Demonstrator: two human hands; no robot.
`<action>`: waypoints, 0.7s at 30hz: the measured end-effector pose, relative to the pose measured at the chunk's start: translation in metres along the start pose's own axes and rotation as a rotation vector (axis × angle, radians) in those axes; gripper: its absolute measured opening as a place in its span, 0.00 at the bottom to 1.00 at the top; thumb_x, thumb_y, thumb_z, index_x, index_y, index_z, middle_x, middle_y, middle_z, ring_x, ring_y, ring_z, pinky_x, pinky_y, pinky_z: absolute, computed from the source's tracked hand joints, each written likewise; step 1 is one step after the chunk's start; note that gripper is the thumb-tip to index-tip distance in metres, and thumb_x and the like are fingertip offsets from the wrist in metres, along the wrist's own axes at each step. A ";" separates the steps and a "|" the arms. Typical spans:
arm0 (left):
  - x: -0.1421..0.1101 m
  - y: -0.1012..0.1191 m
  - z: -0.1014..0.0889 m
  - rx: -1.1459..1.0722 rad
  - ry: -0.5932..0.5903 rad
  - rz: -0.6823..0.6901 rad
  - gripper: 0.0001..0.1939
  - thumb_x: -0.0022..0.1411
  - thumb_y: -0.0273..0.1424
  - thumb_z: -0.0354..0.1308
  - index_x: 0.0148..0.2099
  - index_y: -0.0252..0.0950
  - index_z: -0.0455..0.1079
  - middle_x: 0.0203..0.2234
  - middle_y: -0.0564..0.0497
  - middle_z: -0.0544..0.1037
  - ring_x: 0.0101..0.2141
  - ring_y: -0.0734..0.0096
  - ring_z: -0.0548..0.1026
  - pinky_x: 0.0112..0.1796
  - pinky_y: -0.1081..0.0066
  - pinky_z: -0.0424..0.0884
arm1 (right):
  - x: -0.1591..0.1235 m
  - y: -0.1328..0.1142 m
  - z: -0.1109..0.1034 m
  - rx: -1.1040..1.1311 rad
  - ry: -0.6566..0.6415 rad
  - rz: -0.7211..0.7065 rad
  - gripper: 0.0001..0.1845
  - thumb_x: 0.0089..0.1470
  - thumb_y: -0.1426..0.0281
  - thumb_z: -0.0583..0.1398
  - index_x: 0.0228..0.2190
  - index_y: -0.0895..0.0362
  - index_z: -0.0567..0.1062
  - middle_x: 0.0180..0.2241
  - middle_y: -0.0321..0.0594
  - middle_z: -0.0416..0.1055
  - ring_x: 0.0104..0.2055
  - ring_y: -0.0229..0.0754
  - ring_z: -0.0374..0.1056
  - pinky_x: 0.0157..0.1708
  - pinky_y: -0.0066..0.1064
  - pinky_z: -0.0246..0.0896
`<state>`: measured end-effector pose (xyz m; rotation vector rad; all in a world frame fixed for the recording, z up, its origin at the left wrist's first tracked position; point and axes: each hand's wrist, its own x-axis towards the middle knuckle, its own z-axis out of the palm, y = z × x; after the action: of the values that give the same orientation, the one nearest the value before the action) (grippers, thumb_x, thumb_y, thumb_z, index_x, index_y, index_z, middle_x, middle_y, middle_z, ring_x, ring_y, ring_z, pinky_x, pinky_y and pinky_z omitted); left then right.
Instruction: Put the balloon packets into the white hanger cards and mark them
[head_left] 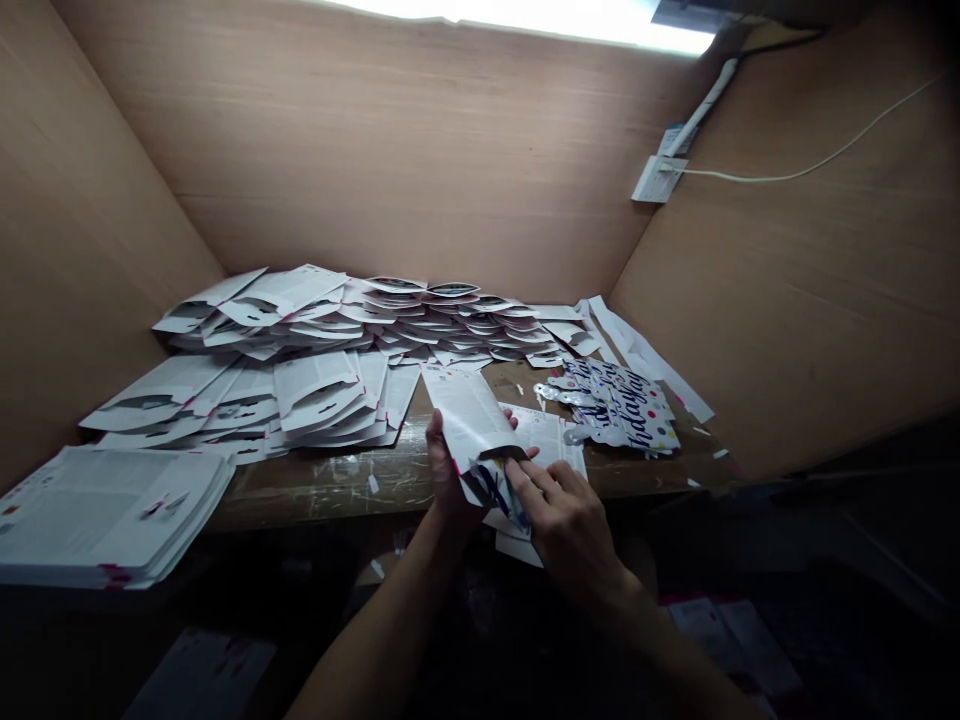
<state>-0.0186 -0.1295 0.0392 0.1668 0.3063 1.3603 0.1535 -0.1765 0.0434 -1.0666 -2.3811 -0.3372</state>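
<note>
My left hand (448, 470) grips a white printed paper packet (472, 410) from its left side and beneath, the open mouth tilted toward me. At that mouth, the fingers of my right hand (559, 515) are closed on a folded foil balloon (496, 482), which sits partly inside the packet. The fingertips of my right hand are partly hidden at the opening. Behind and below my hands lies another white packet (551, 435). To the right rests a pile of flat foil balloons (622, 408) with dark lettering and coloured dots.
Many filled-looking packets (322, 400) are heaped along the back and left of the wooden table (300, 495). A neat stack of flat packets (82, 510) stands at the front left edge. Paper strips (652, 355) lie back right. Wooden panels enclose three sides; a socket (660, 178) hangs right.
</note>
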 end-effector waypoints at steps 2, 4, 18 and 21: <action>0.001 0.002 -0.005 -0.009 -0.001 0.004 0.45 0.60 0.63 0.58 0.63 0.30 0.71 0.45 0.36 0.84 0.48 0.39 0.82 0.53 0.39 0.76 | 0.001 -0.002 0.001 -0.008 -0.031 -0.011 0.28 0.61 0.83 0.59 0.62 0.61 0.73 0.56 0.50 0.77 0.44 0.54 0.67 0.43 0.45 0.66; 0.002 0.000 -0.009 -0.003 0.001 -0.011 0.44 0.59 0.62 0.60 0.62 0.30 0.72 0.43 0.37 0.84 0.46 0.40 0.83 0.52 0.41 0.77 | 0.004 -0.003 0.002 -0.038 -0.056 0.000 0.26 0.62 0.81 0.59 0.61 0.60 0.73 0.55 0.50 0.77 0.44 0.54 0.67 0.41 0.45 0.66; 0.001 -0.020 -0.014 0.379 -0.042 0.031 0.48 0.62 0.68 0.49 0.66 0.34 0.68 0.58 0.34 0.76 0.61 0.37 0.72 0.61 0.44 0.66 | 0.013 -0.019 0.022 0.282 0.187 0.069 0.16 0.71 0.68 0.53 0.55 0.59 0.73 0.45 0.53 0.77 0.46 0.56 0.74 0.44 0.47 0.73; 0.009 -0.025 -0.024 0.929 0.071 0.222 0.50 0.55 0.61 0.65 0.71 0.39 0.62 0.69 0.33 0.63 0.71 0.31 0.54 0.68 0.40 0.51 | 0.073 0.009 0.017 0.247 0.462 0.188 0.12 0.71 0.71 0.54 0.46 0.58 0.77 0.38 0.51 0.76 0.40 0.52 0.73 0.39 0.42 0.70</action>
<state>-0.0009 -0.1270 0.0078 0.9447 0.9911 1.3521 0.1131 -0.1183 0.0690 -0.9645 -1.8440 -0.1899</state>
